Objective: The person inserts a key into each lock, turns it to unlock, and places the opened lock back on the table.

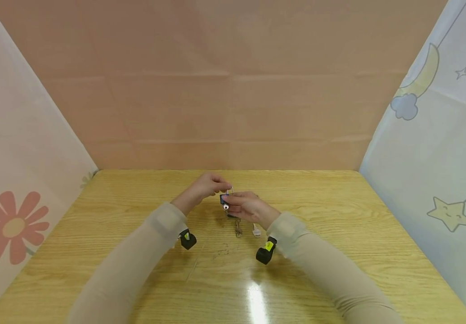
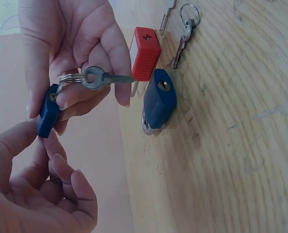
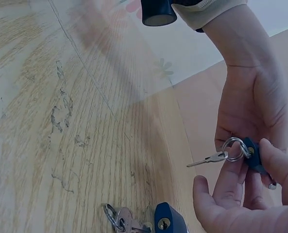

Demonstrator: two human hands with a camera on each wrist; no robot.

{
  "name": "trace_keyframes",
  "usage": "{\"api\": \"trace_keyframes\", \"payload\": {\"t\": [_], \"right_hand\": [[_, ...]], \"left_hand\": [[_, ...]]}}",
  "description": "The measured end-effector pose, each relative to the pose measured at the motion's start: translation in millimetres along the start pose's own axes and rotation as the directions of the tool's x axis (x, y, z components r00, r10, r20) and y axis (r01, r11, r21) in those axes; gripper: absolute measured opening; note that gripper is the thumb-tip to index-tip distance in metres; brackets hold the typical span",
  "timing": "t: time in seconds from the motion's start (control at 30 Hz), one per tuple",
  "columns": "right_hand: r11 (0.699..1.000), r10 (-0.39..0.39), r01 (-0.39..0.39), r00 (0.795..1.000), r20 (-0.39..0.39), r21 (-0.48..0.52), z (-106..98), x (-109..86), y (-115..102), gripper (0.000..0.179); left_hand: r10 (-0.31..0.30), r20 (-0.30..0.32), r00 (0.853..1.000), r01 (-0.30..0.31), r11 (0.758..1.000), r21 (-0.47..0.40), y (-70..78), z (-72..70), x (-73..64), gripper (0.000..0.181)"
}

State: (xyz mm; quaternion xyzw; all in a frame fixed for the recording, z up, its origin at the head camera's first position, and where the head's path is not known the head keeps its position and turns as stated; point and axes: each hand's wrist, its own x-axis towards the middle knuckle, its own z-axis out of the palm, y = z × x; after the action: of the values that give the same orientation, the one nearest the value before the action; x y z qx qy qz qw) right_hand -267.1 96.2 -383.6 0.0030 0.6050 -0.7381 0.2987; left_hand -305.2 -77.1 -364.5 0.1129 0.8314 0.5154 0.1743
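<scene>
A small blue padlock (image 1: 223,199) is held up between both hands, its shackle pointing upward in the head view. My right hand (image 1: 250,207) grips the lock body between thumb and fingers. From the left, my left hand (image 1: 210,184) pinches the padlock's shackle end with thumb and fingertip. At the keyhole face hang metal rings (image 3: 234,149) with a silver key (image 2: 97,78) sticking out over the right hand's fingers. Below on the table, a second blue padlock (image 2: 159,102) stands beside a red padlock (image 2: 146,53).
On the wooden table (image 1: 318,252), a ring with keys (image 1: 238,228) and another key (image 1: 256,231) lie just in front of the hands. A pinkish sheet (image 1: 233,112) rises behind the table, with patterned sheets at both sides.
</scene>
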Motion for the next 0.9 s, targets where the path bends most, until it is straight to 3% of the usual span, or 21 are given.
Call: {"api": "trace_keyframes", "payload": {"t": [0.2,0.33,0.5,0.63,0.77,0.9], "right_hand": [[1.000,0.004,-0.004,1.000,-0.012,-0.005,1.1,-1.0,0.6,0.044],[1.000,0.005,-0.005,1.000,-0.020,0.002,1.2,-0.9,0.9,0.043],[1.000,-0.004,0.005,1.000,-0.028,0.007,0.0,-1.3,1.3,0.045],[1.000,-0.024,0.023,0.999,-0.035,-0.011,-2.7,-2.9,1.9,0.048],[0.999,-0.025,0.024,0.999,-0.045,-0.027,-5.1,-5.7,1.5,0.048],[0.999,-0.022,0.021,0.999,-0.048,-0.034,-7.3,-7.3,1.0,0.047]], "left_hand": [[-0.052,-0.021,0.998,0.052,0.999,-0.005,-2.4,3.7,3.0,0.027],[-0.045,-0.021,0.999,0.045,0.999,-0.010,-2.1,0.8,1.5,0.030],[0.012,-0.081,0.997,-0.015,0.999,-0.032,1.2,-19.7,-6.9,0.035],[0.049,-0.113,0.992,-0.039,0.995,0.092,-3.9,-44.1,-14.6,0.035],[0.043,-0.061,0.997,-0.023,0.953,0.302,-14.1,-62.1,-22.3,0.034],[-0.026,0.036,0.999,0.005,0.868,0.497,-22.3,-68.7,-30.1,0.036]]}}
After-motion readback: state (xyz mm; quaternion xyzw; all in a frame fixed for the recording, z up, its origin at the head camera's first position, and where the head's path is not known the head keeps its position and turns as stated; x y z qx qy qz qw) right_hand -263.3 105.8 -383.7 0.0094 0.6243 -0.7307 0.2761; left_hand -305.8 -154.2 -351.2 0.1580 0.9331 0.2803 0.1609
